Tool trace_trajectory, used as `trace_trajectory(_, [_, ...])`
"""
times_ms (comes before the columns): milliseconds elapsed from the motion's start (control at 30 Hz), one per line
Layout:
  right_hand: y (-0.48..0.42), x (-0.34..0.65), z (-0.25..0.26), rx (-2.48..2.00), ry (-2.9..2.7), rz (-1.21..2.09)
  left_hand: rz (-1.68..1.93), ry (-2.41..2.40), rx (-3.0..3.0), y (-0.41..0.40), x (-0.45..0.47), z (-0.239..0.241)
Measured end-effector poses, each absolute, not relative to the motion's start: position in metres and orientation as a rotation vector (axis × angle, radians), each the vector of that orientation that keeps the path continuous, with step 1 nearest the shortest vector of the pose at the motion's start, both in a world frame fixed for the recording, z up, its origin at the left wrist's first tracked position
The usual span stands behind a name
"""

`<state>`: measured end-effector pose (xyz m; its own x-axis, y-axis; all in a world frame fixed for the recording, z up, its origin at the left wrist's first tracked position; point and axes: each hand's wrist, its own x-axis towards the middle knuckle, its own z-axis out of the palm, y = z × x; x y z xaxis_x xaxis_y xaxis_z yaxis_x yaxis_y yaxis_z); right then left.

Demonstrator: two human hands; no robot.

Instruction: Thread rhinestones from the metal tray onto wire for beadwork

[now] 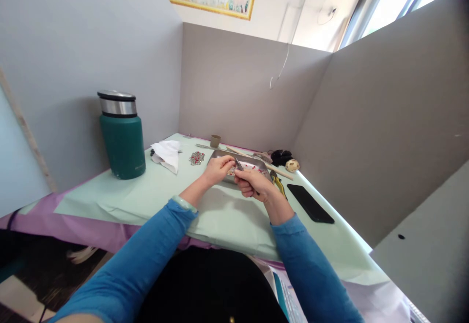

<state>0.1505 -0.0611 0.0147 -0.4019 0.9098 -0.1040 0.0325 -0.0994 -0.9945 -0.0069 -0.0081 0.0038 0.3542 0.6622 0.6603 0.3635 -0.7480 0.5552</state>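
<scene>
Slim metal tool (239,164) poking from my right hand (256,185), which is gripping it over the shiny rectangular steel tray (217,153), my left hand (219,167) curling narrow beside it, hold unclear, smooth mint paper (146,196) lying underneath.

A shallow rectangular silvery metal tray (217,154) lies flat on the pale green worktop (220,215), holding a scatter of small red and white pieces (252,168). A slim grey metal tool (239,164) slants above the tray's near edge, gripped in the right hand (254,185).
</scene>
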Motion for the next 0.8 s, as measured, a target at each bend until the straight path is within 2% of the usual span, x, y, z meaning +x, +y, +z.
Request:
trace_trajectory(167, [-0.061, 0.147, 0.014, -1.004, -1.457, 1.633, 1.364, 0.899, 2.286, -0.006, -0.005, 0.005])
trace_trajectory(333, [-0.061, 0.138, 0.010, -1.169, -1.441, 1.314, 1.345, 1.024, 2.271, -0.007, -0.004, 0.003])
trace_trajectory(400, [-0.060, 0.135, 0.008, -1.176, -1.426, 1.288, 1.377, 1.065, 2.293, -0.007, -0.003, 0.002])
trace_trajectory(800, [-0.061, 0.124, 0.008, -0.871, -1.230, 1.744, 1.538, 1.240, 2.393, -0.011, -0.001, -0.004])
